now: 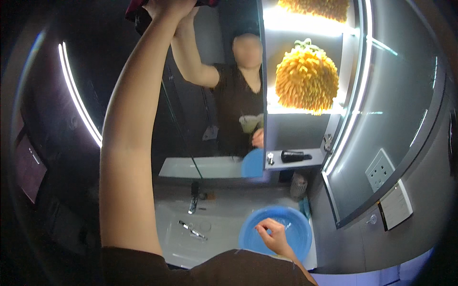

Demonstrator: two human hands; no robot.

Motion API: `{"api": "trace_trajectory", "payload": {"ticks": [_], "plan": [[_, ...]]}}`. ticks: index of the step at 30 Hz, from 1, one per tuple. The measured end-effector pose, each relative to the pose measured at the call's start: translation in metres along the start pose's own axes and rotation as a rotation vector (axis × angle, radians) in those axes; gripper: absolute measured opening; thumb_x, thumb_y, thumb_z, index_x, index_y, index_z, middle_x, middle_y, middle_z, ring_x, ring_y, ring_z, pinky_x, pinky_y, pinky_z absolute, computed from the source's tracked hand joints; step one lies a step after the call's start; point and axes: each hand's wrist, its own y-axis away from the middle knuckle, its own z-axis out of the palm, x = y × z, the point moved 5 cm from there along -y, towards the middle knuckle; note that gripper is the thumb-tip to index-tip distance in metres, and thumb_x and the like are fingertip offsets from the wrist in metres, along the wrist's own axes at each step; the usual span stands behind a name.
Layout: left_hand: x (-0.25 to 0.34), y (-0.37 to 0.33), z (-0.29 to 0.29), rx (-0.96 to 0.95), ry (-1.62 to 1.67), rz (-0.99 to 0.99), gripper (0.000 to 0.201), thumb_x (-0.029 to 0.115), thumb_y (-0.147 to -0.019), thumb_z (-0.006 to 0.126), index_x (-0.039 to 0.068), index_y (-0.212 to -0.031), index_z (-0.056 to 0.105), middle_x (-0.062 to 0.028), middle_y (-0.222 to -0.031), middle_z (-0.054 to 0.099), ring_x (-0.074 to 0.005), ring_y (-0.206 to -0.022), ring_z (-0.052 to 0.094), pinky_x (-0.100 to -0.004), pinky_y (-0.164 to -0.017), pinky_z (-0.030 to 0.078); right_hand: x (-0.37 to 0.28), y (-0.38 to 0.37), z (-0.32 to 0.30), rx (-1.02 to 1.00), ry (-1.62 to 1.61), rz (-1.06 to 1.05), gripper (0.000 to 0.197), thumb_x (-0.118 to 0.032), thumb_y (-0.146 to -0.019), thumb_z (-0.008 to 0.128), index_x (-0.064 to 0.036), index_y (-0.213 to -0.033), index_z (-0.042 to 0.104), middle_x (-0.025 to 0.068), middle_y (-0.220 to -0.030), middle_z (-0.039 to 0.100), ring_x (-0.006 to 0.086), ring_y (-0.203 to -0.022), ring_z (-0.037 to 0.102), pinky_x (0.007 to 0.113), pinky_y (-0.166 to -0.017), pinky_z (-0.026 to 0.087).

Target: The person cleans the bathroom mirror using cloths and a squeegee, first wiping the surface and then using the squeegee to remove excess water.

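Left hand (168, 6) raised at dark red cloth (136, 6), grip can't tell, right hand (273, 234) curled narrow over blue basin (300, 236)

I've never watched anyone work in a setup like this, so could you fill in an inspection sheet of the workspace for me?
Surface: white sink with a tap.
Job's things: dark red cloth at the upper edge; mirror; blue basin.
Clutter: two shaggy yellow things and a small black object on lit shelves.
Left hand: raised beside the cloth, partly out of frame; its grip can't be told.
Right hand: curled over the basin; nothing visible in it.
Cables: nothing seen.
Surroundings: grey wall, socket plate, bright light strip.
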Motion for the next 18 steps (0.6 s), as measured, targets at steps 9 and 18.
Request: {"api": "trace_trajectory", "payload": {"ticks": [9,18], "plan": [[-0.048,0.181,0.078,0.196,-0.160,0.326,0.086,0.073,-0.081,0.045,-0.001,-0.125,0.047,-0.0312,-0.117,0.045,-0.0448,-0.107,0.051,-0.0553,-0.081,0.045,-0.016,0.013,0.009,-0.049,-0.028,-0.032,0.010,-0.006,-0.082,0.064,0.0025,-0.077,0.063,0.0116,-0.074,0.063,0.0211,-0.061,0.060,0.029,-0.049,0.045],[-0.062,0.325,0.114,-0.027,0.049,0.213,0.079,0.061,-0.081,0.053,0.002,-0.133,0.041,-0.0356,-0.129,0.040,-0.0528,-0.119,0.038,-0.0586,-0.099,0.030,-0.007,0.037,0.006,-0.075,-0.036,0.021,0.008,-0.004,-0.080,0.065,0.0022,-0.075,0.062,0.0120,-0.075,0.063,0.0229,-0.066,0.062,0.031,-0.054,0.048]]}}
